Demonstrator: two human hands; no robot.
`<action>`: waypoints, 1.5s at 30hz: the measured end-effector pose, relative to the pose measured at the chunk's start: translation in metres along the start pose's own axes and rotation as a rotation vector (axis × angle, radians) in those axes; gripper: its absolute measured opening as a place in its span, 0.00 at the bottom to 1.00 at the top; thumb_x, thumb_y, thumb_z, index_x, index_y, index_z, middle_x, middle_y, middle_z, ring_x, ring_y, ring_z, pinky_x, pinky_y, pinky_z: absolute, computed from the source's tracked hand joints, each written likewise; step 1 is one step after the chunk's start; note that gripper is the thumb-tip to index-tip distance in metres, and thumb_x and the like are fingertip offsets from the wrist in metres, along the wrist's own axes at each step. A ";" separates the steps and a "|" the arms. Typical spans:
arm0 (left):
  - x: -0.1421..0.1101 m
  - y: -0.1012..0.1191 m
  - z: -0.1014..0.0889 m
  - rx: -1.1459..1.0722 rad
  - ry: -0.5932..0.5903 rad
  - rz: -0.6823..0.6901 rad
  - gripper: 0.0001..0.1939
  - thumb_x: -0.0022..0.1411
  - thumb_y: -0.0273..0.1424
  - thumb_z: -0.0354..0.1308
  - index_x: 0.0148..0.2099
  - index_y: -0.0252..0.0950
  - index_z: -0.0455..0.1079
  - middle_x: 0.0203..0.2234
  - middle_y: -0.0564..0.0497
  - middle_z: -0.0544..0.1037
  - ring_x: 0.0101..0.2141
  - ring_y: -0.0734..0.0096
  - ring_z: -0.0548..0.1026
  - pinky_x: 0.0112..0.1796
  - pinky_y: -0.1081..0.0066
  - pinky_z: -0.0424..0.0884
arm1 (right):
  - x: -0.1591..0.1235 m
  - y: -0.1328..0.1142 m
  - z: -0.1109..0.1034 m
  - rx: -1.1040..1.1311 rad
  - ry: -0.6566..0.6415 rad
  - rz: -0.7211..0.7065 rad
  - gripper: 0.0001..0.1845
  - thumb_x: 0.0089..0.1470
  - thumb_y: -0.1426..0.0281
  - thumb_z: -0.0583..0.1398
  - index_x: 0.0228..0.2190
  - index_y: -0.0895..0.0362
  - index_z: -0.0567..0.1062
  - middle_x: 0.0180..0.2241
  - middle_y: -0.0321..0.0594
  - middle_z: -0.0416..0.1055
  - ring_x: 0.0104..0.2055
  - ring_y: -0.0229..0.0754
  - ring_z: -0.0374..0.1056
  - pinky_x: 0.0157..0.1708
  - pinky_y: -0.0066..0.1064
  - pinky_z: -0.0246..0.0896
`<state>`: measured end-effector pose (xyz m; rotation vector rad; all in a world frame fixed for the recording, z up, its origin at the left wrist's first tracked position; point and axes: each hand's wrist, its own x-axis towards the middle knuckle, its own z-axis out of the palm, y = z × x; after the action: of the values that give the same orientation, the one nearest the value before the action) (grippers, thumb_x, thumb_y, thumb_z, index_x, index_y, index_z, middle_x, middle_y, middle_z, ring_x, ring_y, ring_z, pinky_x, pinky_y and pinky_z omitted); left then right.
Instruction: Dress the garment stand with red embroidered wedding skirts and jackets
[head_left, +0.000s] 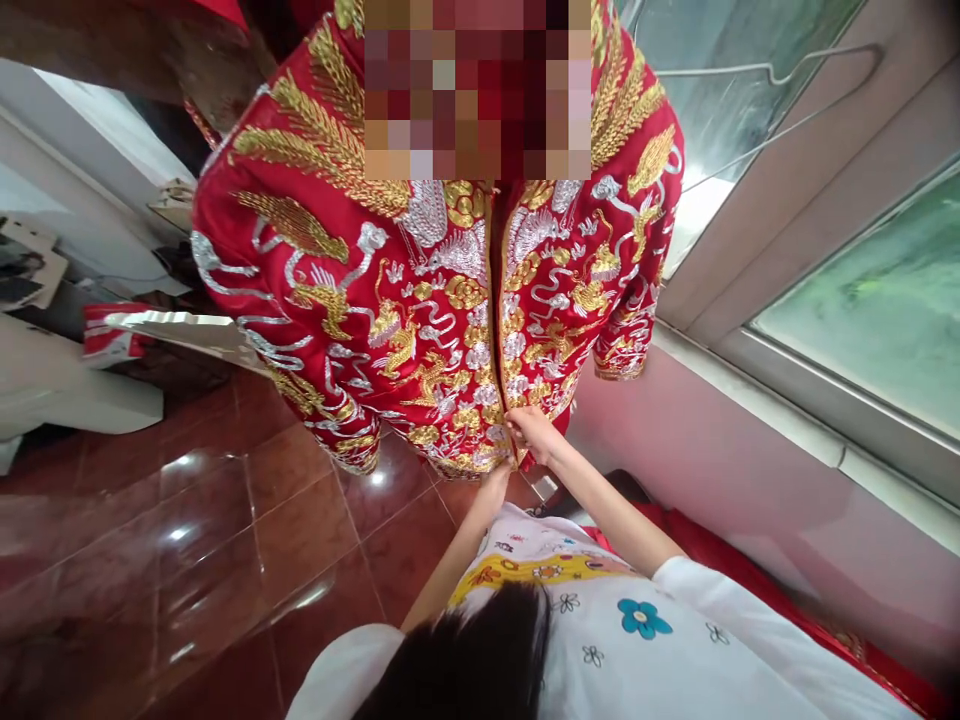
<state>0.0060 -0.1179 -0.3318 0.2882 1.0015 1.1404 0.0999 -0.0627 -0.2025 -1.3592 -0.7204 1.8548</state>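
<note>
A red jacket (420,330) with thick gold and silver embroidery stands upright before me, its sleeves hanging at the sides. What is above its collar is blurred out. Down the middle, its two front edges meet closely at the bottom and part slightly higher up. My right hand (532,432) pinches the front edge just above the hem. Lower down, my left hand (495,482) is at the bottom corner of the same opening, gripping the hem, with its fingers partly hidden by the cloth.
A wire hanger (772,72) hangs by the window frame (720,250) at the right. Below the window runs a pale ledge (757,400). Red cloth (750,570) lies along the wall. White furniture (82,380) stands at the left on glossy red floor tiles (300,530).
</note>
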 end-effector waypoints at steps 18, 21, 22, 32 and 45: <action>0.009 -0.006 0.000 0.163 0.140 0.002 0.14 0.46 0.39 0.68 0.33 0.38 0.72 0.35 0.45 0.78 0.38 0.63 0.76 0.40 0.64 0.70 | -0.036 -0.100 0.021 0.020 -0.112 -0.155 0.11 0.46 0.69 0.56 0.16 0.58 0.63 0.11 0.26 0.51 0.13 0.26 0.39 0.13 0.21 0.33; -0.012 0.007 0.005 0.485 0.010 -0.197 0.17 0.47 0.46 0.64 0.23 0.37 0.70 0.21 0.44 0.75 0.28 0.58 0.76 0.32 0.60 0.70 | -0.038 -0.106 0.021 -0.147 -0.083 -0.304 0.11 0.43 0.68 0.58 0.15 0.59 0.66 0.10 0.26 0.52 0.12 0.26 0.40 0.14 0.23 0.32; -0.019 0.017 0.011 0.609 -0.032 -0.207 0.18 0.47 0.46 0.64 0.20 0.37 0.68 0.18 0.46 0.73 0.27 0.57 0.75 0.32 0.59 0.69 | -0.038 -0.104 0.020 -0.204 -0.068 -0.329 0.12 0.42 0.67 0.58 0.14 0.59 0.66 0.10 0.27 0.52 0.12 0.26 0.41 0.14 0.24 0.31; -0.045 0.157 0.132 1.400 0.246 0.762 0.05 0.57 0.28 0.54 0.32 0.36 0.72 0.31 0.41 0.77 0.37 0.56 0.75 0.42 0.62 0.63 | -0.052 -0.088 0.025 -0.120 -0.040 -0.350 0.12 0.38 0.66 0.58 0.13 0.58 0.63 0.10 0.26 0.52 0.13 0.26 0.43 0.15 0.23 0.32; -0.055 0.141 0.141 1.821 0.308 0.780 0.19 0.66 0.35 0.42 0.36 0.35 0.73 0.32 0.46 0.79 0.33 0.63 0.77 0.33 0.69 0.66 | -0.114 -0.252 0.060 -0.165 -0.060 -0.497 0.15 0.55 0.76 0.51 0.17 0.60 0.63 0.11 0.27 0.50 0.12 0.24 0.39 0.12 0.20 0.31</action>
<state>0.0258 -0.0644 -0.1329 2.1212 2.0844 0.5540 0.1193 -0.0081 0.0741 -1.0967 -1.1464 1.4670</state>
